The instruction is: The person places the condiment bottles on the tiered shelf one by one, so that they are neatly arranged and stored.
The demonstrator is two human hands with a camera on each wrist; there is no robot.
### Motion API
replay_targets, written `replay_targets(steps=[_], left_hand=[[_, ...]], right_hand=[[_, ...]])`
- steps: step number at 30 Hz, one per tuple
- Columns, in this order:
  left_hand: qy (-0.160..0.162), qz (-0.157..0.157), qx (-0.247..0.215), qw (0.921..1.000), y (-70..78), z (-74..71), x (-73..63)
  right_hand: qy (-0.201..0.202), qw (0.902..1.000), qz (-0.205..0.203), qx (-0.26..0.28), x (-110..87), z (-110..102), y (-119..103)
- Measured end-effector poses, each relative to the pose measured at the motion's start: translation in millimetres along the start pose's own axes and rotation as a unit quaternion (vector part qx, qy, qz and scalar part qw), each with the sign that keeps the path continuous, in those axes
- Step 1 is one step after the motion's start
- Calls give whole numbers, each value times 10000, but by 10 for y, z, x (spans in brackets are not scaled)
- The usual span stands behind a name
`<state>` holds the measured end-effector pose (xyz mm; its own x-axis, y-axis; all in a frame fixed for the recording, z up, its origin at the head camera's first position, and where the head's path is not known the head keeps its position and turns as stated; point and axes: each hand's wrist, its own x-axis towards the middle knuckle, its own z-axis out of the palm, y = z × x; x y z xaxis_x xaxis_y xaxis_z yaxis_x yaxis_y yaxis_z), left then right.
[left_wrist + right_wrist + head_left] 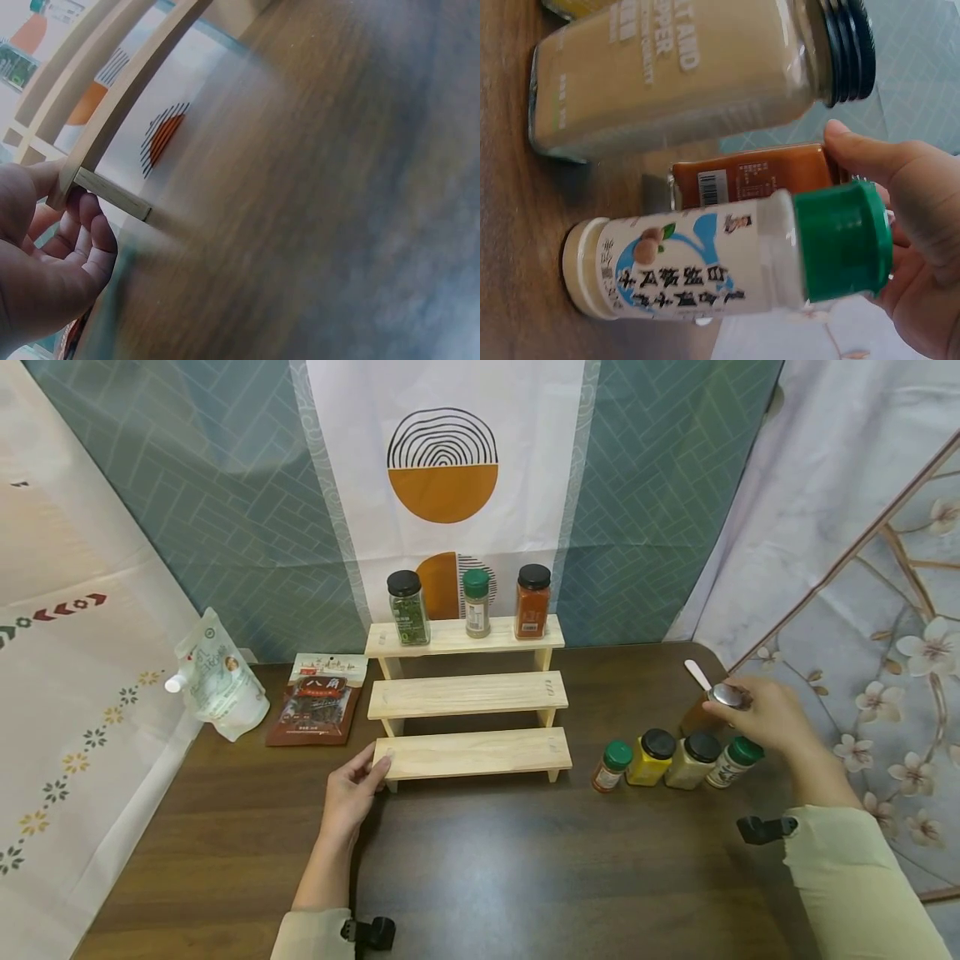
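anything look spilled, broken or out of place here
Nothing stands out: no spill or breakage shows. The wooden rack stands upright, the three jars on it do too, and the four jars near the right hand form a neat row.

Pale, long sleeves (855, 868) adjoin small black wrist cameras (759, 830).

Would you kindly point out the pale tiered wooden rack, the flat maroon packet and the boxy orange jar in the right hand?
Pale tiered wooden rack (468, 695), head view: middle shelf.
Flat maroon packet (313, 703), head view: printed front.
Boxy orange jar (763, 174), right wrist view: side.
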<state>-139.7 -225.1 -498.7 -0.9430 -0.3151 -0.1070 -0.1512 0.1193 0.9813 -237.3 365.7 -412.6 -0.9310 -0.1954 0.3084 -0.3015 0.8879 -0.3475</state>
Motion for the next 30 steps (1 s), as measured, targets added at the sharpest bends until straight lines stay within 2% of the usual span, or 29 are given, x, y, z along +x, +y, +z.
replay_targets(steps=[10,23,30], left_hand=[[14,-15,43,10000,-2,-7,3],[99,21,30,9999,-10,5,-9],[74,61,52,9999,0,4,-16]], right_hand=[[592,9971,-473,30,79,-36,-153],[679,9973,-198,217,178,-115,-480],[893,9953,-138,354,254,-111,-640]])
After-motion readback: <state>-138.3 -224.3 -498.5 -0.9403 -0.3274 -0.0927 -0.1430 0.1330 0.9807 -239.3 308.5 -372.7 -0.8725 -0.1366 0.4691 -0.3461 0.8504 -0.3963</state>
